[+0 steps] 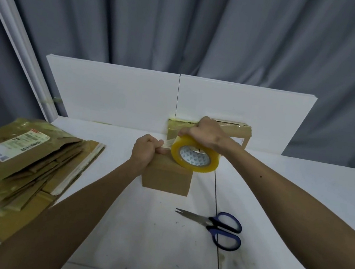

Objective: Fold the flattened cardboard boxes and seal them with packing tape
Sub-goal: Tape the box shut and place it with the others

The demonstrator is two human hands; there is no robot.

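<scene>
From the head camera, the small folded cardboard box (167, 178) stands mid-table, with the left hand (144, 152) curled on its top near edge and pinching the free tape end (168, 143). The right hand (206, 131) grips the packing tape roll (194, 157) from above, just past that pinch. To seal well, I judge the left thumb should pin the end flat while the roll is drawn taut and straight along the flap seam, then pressed down before cutting with the scissors (213, 226) lying near on the right; the stack of flattened boxes (19, 162) waits at left.
</scene>
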